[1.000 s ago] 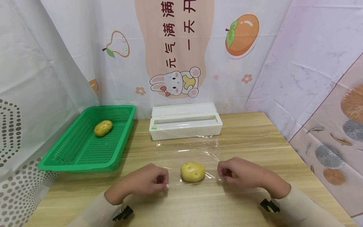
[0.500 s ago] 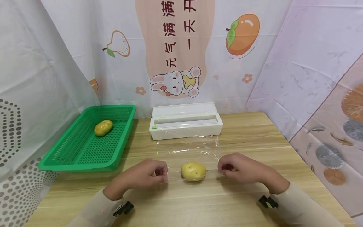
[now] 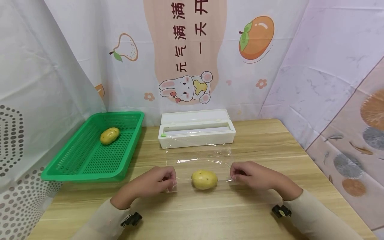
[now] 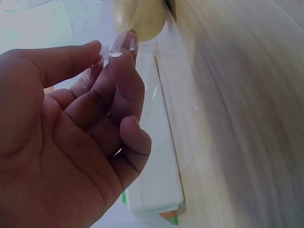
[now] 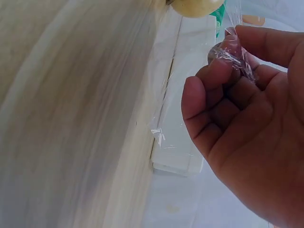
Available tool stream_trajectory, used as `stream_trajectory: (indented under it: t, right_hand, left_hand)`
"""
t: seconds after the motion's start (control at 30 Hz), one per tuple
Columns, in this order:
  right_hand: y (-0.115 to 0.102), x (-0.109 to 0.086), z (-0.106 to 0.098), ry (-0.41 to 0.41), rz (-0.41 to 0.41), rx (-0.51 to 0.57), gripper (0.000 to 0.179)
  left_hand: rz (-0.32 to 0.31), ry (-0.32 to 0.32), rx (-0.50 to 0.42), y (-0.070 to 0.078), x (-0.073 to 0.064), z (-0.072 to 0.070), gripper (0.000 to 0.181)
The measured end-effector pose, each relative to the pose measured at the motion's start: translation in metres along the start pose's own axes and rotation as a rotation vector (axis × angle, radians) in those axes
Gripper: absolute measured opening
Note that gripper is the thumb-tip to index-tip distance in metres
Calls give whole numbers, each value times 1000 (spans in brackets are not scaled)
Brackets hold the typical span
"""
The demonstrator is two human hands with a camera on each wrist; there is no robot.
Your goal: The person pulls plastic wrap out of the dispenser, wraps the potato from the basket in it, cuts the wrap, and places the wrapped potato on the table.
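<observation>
A sheet of clear plastic wrap (image 3: pixel 198 161) runs from the white dispenser box (image 3: pixel 198 140) toward me. My left hand (image 3: pixel 156 181) pinches its near left corner between thumb and fingers. At the near right corner, my right hand (image 3: pixel 253 175) pinches the film, which bunches at the fingertips in the right wrist view. Between the two hands lies a yellow potato (image 3: pixel 204 180), apart from both; the near edge of the film crosses in front of or over it, and I cannot tell whether they touch. The box's lid stands open against the curtain.
On the left, a green plastic basket (image 3: pixel 120 175) holds a second potato (image 3: pixel 109 135). Printed curtains (image 3: pixel 132 80) hang at the back and sides of the wooden table (image 3: pixel 198 220).
Both hands have shifted slightly up in the head view, the near edge of the film rising with them. The potato and the box stay in place.
</observation>
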State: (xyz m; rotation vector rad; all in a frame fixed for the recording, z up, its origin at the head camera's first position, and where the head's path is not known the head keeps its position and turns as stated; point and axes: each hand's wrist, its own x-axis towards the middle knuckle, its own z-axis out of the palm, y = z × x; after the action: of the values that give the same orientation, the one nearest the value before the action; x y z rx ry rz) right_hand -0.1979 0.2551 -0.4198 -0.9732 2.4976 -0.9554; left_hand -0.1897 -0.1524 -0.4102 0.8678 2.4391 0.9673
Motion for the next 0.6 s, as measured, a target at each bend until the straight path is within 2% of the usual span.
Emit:
stream_trajectory:
  t: [0.17, 0.4, 0.6]
  right_hand:
    - [3, 3, 0, -8, 30, 18, 9]
    - [8, 8, 0, 21, 47, 15, 12]
    - [12, 11, 2, 64, 58, 18, 12]
  left_hand:
    - [-6, 18, -20, -5, 2, 1, 12]
    - [-36, 30, -50, -9, 4, 1, 13]
    - [-75, 78, -50, -11, 6, 1, 13]
